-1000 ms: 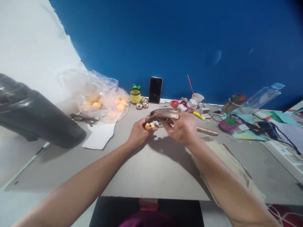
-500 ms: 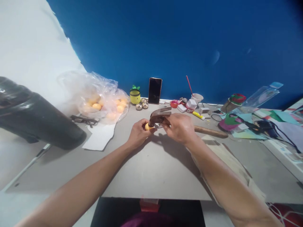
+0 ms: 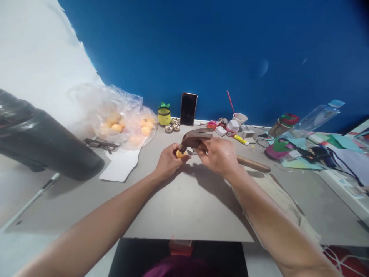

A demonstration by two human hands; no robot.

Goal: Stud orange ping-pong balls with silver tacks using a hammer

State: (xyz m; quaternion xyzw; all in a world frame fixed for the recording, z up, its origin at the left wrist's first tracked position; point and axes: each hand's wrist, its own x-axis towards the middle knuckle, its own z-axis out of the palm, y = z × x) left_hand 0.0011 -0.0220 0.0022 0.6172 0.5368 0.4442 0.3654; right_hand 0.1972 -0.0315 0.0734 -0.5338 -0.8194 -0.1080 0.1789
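Note:
Near the middle of the table, my left hand [image 3: 169, 161] pinches a small orange-yellow ball [image 3: 181, 154], which looks like a ping-pong ball. A claw hammer [image 3: 192, 139] with a rusty head and a wooden handle [image 3: 253, 163] is in my right hand [image 3: 219, 154], gripped close under the head. The hammer's striking face hangs right at the top of the ball; whether it touches cannot be told. Something small and shiny shows between the two hands, too little of it to name. My fingers hide part of the ball and of the handle.
Clear plastic bags [image 3: 115, 111] of orange balls lie at the left, beside a dark cylinder [image 3: 52, 138] and white paper [image 3: 122, 165]. A phone [image 3: 188, 109] leans on the blue wall near metallic bells [image 3: 173, 126]. Right are a paper cup [image 3: 240, 118], a cloth [image 3: 276, 192] and a bottle [image 3: 318, 117].
The hammer head has lifted slightly and shifted left over the ball, showing more of its striking face. The handle's end has drawn left. My left hand keeps its pinch.

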